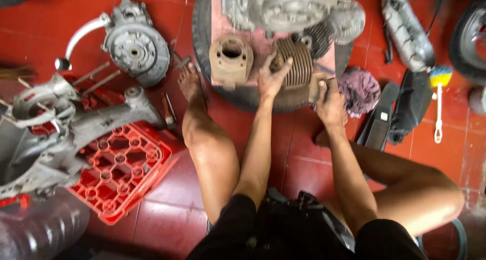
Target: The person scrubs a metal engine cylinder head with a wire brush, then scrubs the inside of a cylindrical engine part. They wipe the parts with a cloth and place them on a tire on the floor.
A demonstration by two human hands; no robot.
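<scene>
Sitting on the red tiled floor [167,209], the person has both bare legs stretched forward and both arms reaching out between them. To the near left, one red plastic crate [121,171] lies flat, and one big grey cast-metal engine casing [61,128] rests across it.

Moving out, the left hand [271,77] is spread flat, fingers splayed, pressing on the side of one grey finned metal cylinder [296,62]. The right hand [330,105] is clenched around the cylinder's near right end, thumb on top. That cylinder lies on its side on one black rubber tyre [243,95], on the near part of the tyre's rim.

Just left of it, also on the tyre, stands one rusty tan cylinder block [231,60] with a round bore facing up. Right of the hands, one purple rag [359,90] sits bunched on the floor, and one black flat panel [379,121] lies beside it.

Farther out, one large grey engine block [288,7] crowns the tyre. Far left lies one round grey flywheel housing [134,45] with a curved arm; far right, one grey ribbed metal cover [407,29] and one yellow-and-blue brush with a white handle [439,98].
</scene>
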